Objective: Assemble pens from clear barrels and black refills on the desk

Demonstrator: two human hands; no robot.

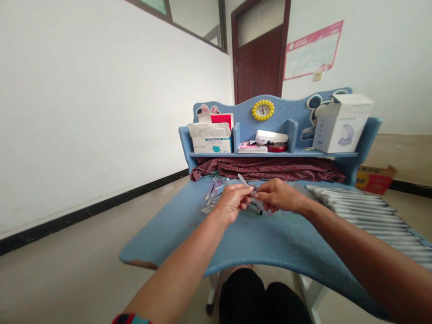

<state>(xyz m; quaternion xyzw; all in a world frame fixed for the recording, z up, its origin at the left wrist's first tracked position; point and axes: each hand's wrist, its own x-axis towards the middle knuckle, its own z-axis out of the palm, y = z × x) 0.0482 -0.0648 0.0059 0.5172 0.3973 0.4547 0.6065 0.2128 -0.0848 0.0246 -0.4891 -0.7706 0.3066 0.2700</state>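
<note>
My left hand (235, 201) is closed in a pinch around a slim, whitish pen barrel (242, 180), which tilts up and away to the left. Close against it, my right hand (275, 195) also has its fingers pressed together at the barrel's near end; what exactly they grip is too small and blurred to make out. Below and beyond both hands lies a loose pile of pen parts (209, 200), with white, dark and purplish pieces among them. To the right, many white pens with dark ends (361, 216) lie side by side in a long row.
The blue desk (256, 243) has a curved front edge and a raised shelf. A checked cloth (270, 168) lies under the shelf. On it stand a mask box (212, 137), a red round tin (276, 147) and a tall white box (340, 123). A carton (374, 178) sits behind.
</note>
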